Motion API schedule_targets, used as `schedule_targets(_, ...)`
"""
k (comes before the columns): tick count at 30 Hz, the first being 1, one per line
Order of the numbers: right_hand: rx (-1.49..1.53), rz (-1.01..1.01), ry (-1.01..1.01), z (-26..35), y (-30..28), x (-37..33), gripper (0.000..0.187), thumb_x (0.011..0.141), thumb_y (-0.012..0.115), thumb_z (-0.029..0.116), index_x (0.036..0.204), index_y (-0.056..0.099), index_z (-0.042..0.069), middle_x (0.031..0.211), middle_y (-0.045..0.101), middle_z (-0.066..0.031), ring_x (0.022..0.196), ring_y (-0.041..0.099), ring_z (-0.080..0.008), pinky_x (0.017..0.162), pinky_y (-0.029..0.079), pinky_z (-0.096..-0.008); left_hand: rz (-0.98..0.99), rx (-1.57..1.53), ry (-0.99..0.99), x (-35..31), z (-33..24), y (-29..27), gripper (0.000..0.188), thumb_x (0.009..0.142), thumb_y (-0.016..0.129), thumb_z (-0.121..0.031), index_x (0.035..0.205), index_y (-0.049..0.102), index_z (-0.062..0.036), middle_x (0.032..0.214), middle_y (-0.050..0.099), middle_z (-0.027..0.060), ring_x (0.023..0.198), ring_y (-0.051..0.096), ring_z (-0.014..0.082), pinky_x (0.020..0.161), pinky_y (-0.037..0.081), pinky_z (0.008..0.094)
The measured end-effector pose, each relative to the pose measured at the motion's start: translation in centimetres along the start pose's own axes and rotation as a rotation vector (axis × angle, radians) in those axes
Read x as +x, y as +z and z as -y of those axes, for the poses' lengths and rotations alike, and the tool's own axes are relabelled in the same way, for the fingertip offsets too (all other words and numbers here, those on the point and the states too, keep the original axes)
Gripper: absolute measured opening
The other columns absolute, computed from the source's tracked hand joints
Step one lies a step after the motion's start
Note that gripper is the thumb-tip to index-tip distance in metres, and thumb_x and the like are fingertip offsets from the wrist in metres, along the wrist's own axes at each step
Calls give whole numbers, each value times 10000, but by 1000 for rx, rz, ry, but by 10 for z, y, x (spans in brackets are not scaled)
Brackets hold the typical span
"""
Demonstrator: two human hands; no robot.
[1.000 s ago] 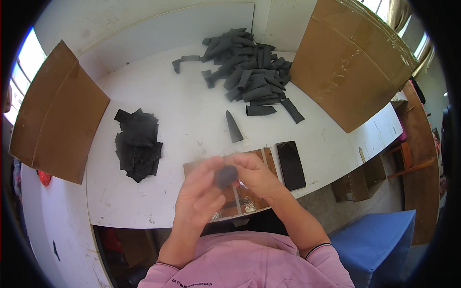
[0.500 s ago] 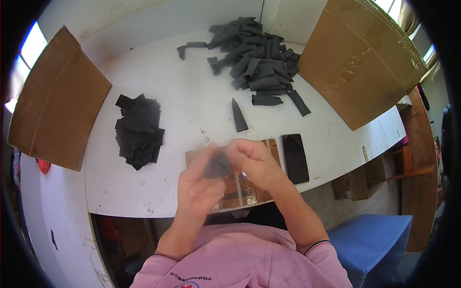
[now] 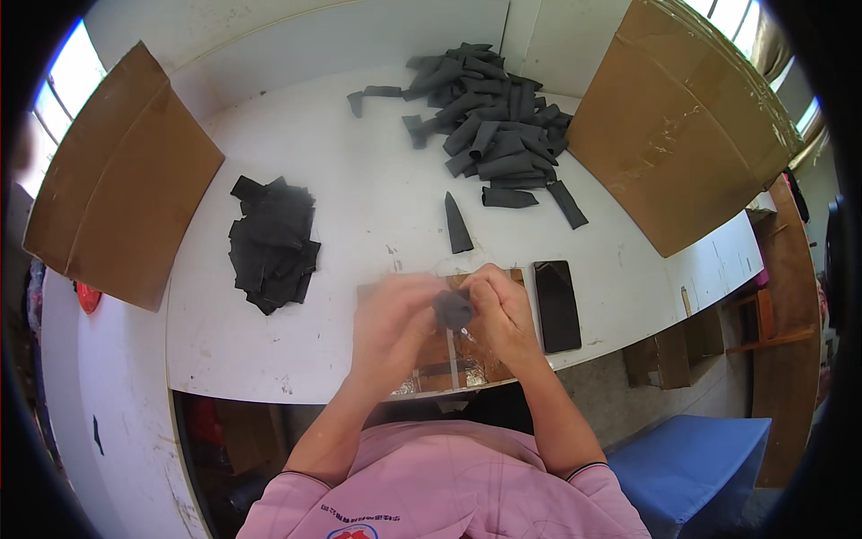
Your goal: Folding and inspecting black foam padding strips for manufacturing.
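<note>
Between my hands is a small dark grey fabric tube [image 3: 452,310], its rounded end facing me. My left hand [image 3: 393,325], blurred by motion, closes on its left side. My right hand [image 3: 500,314] is closed, with thumb and fingers pinching the tube's far right edge. Both hands are above a brown, tape-covered board [image 3: 433,373] at the table's front edge. Just beyond them, a single tapered dark grey piece [image 3: 459,226] lies on the table. A stack of flat dark grey pieces [image 3: 273,241] is on the left, and a heap of similar tubes [image 3: 503,126] at the back.
A black phone [image 3: 557,305] lies right of the board on the white table [image 3: 350,207]. Cardboard panels stand at the left [image 3: 121,180] and right [image 3: 682,126]. A blue covered object [image 3: 696,458] is near my right side, below table height.
The tube and my hands have shifted slightly right, and the tube has turned so its rounded end shows. My left hand has rolled so its back faces up more. The whole view has shifted slightly.
</note>
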State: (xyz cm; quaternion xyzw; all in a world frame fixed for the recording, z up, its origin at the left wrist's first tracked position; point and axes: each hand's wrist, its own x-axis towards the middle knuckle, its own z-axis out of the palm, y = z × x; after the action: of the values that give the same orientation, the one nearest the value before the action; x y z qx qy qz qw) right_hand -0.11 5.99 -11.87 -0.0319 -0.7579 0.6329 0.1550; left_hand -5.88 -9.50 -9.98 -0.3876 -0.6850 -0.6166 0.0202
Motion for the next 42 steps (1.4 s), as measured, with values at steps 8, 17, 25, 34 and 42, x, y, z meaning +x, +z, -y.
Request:
schedule_targets(8,-790,126,-527,48,-5,11,257,717,616,273,714,528,31,722,514,-55,671,509,-233,528,415,-325,-207,-438,-183,3,-18,5,97,814,561,-69,812,558,28,835,579,85,744,519,145,688,415,236)
schedule_targets(17,-646,62,-409,-2,8,-3,194,728,608,221,677,524,53,621,499,-60,595,519,-230,473,409,-343,-217,-696,-309,-6,-7,25,118,806,537,-51,903,572,4,879,576,53,808,522,110,725,425,241)
schedule_targets(25,-570,84,-422,22,0,-1,205,774,557,222,851,563,32,667,537,-89,598,535,-271,505,427,-374,98,-486,-323,20,-14,14,183,771,623,-141,839,586,25,838,580,98,787,520,155,701,413,272)
schedule_targets(34,-456,76,-344,0,9,-7,183,794,534,183,751,553,7,690,550,-151,615,544,-334,523,436,-392,95,-327,-378,11,-7,15,146,722,604,-16,857,561,18,774,565,44,722,509,102,654,418,234)
schedule_targets(42,-380,3,-311,-18,21,-12,147,784,557,177,802,551,32,677,542,-134,603,542,-315,511,428,-385,-4,-200,-331,9,-20,25,111,743,606,-45,837,595,13,784,588,60,738,528,108,668,420,228)
